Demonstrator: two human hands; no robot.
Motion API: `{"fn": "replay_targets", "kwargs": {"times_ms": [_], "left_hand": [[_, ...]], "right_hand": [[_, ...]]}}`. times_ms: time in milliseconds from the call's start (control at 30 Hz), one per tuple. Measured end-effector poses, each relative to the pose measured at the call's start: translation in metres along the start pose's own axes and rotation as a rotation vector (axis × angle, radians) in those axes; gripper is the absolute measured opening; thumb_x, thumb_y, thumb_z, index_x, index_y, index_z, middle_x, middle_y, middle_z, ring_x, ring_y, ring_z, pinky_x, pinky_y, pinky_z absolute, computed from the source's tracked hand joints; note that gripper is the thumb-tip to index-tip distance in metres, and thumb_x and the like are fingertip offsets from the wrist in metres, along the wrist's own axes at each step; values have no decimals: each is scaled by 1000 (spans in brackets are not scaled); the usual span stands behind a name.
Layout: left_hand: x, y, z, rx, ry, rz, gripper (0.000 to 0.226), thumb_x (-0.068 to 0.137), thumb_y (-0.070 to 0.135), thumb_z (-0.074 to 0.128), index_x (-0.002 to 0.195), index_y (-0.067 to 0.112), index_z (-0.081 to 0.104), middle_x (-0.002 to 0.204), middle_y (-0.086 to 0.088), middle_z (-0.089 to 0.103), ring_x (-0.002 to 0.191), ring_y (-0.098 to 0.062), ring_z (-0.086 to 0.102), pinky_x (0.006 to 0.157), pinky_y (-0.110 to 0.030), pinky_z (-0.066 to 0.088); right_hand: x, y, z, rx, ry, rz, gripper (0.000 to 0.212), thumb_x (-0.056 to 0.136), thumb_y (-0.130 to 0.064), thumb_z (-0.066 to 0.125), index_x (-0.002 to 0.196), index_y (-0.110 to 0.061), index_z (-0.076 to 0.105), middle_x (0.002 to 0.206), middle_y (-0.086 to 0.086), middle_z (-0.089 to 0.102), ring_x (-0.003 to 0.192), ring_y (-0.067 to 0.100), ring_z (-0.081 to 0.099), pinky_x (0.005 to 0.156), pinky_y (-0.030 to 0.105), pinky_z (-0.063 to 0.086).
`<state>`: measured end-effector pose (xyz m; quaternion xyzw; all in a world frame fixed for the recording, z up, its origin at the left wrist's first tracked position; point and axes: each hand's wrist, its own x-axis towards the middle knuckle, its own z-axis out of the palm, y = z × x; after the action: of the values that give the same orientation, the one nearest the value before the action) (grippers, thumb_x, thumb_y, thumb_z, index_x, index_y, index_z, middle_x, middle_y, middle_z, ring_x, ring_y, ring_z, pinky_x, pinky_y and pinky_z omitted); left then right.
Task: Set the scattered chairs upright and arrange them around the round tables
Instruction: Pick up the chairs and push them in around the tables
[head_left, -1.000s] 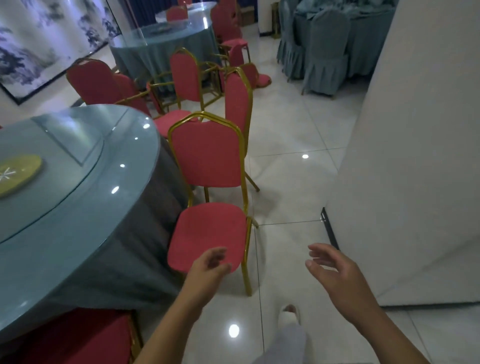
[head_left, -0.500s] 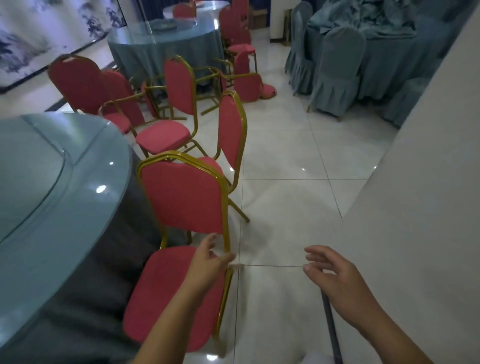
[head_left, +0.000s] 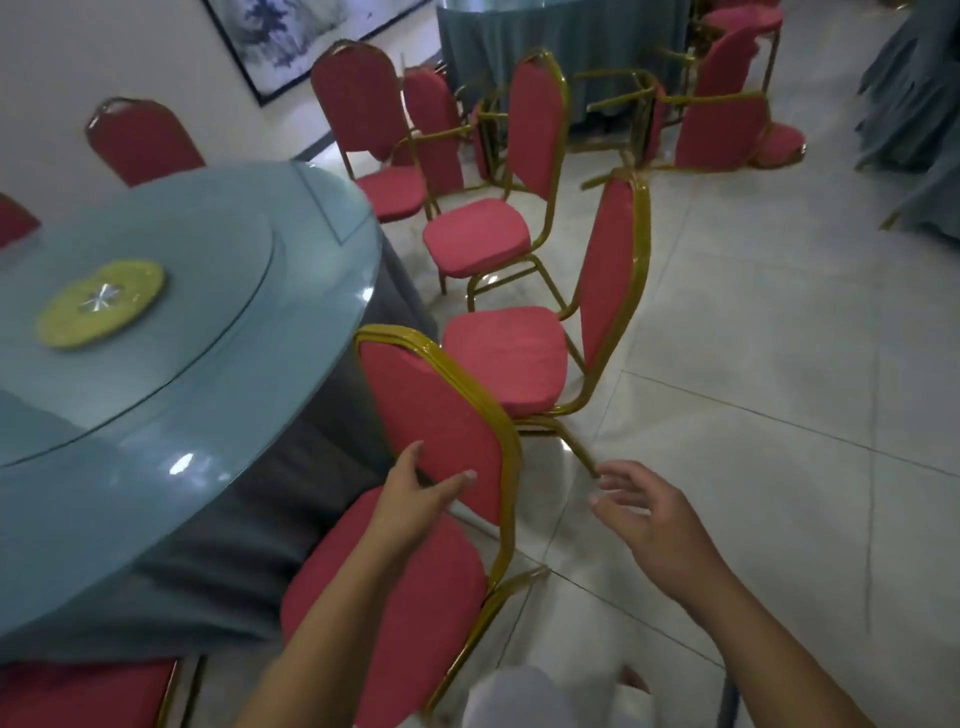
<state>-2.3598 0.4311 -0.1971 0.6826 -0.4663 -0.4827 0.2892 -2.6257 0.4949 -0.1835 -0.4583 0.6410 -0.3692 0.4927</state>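
Head view. Round table, left. Nearest chair, lower centre, upright beside table edge. Left hand, fingers spread against backrest base, probably steering. Right hand, empty, fingers loosely spread. Toppled chairs, upper right.

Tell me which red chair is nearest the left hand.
The closest red chair, beside the round table: its backrest is at the left hand. The other chairs sit farther away.
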Motion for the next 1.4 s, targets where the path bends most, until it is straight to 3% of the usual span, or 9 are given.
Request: {"fn": "replay_targets", "kwargs": {"times_ms": [167, 433, 767, 867, 1000, 1067, 1167, 1267, 1400], "left_hand": [[38, 20, 12, -158, 107, -62, 116, 52, 60, 85, 150, 27, 32, 148, -1, 45, 129, -20, 52, 106, -45, 46], [135, 36, 58, -255, 245, -182, 127, 60, 48, 90, 157, 17, 14, 158, -8, 26, 143, -26, 31, 115, -47, 34], [156, 25, 102, -177, 402, -227, 123, 67, 18, 79, 155, 36, -5, 158, 5, 20, 142, -20, 30, 114, -35, 34], [155, 30, 99, -173, 418, -261, 123, 67, 18, 79, 155, 41, -4, 158, 8, 21, 142, -16, 30, 113, -34, 36], [150, 48, 105, -268, 479, -352, 116, 71, 11, 74, 156, 40, 0, 159, 10, 22, 142, -15, 30, 114, -36, 36], [149, 55, 113, -259, 588, -402, 109, 70, 14, 70, 155, 41, 8, 151, 7, 37, 134, -16, 43, 107, -37, 43], [147, 61, 130, -166, 656, -526, 97, 74, 15, 63, 152, 47, 14, 113, 5, 54, 91, -11, 58, 68, -21, 48], [136, 62, 131, -142, 693, -553, 86, 78, 16, 60, 147, 53, 23, 85, 11, 48, 69, -7, 50, 52, -13, 35], [84, 41, 123, -95, 634, -592, 78, 80, 17, 65, 140, 57, 34, 95, 4, 62, 83, -15, 62, 68, -25, 53]], "right_hand": [[74, -32, 4, -68, -165, -32, 26, 90, -26, 69, 114, -34, 63, 110, -16, 64, 101, -2, 59, 75, 16, 44], [171, -69, 9, -172, -217, -51, 22, 91, -23, 69, 110, -31, 66, 108, -10, 68, 103, 7, 61, 78, 24, 46], [292, -134, 79, -340, -616, -265, 25, 91, -21, 68, 114, -31, 63, 110, -18, 63, 100, -6, 59, 87, 20, 50], [332, -146, 121, -404, -783, -399, 29, 93, -24, 66, 121, -24, 64, 117, -7, 62, 107, 5, 57, 81, 17, 46], [370, -154, 182, -651, -1049, -644, 49, 91, -39, 66, 136, -23, 56, 141, 8, 49, 133, 27, 43, 110, 40, 37], [385, -157, 212, -929, -1201, -792, 61, 90, -56, 59, 145, -35, 43, 157, 7, 29, 146, 30, 22, 116, 52, 26], [406, -158, 243, -1246, -1296, -925, 62, 89, -70, 47, 144, -42, 42, 164, -2, 16, 151, 25, 3, 117, 60, 15], [412, -160, 264, -1260, -1309, -1003, 56, 91, -73, 35, 127, -38, 61, 155, -4, 36, 149, 23, 14, 114, 60, 15], [401, -162, 266, -1230, -1340, -1041, 71, 91, -75, 21, 80, -26, 72, 100, -6, 62, 124, 19, 48, 110, 59, 20]]}}
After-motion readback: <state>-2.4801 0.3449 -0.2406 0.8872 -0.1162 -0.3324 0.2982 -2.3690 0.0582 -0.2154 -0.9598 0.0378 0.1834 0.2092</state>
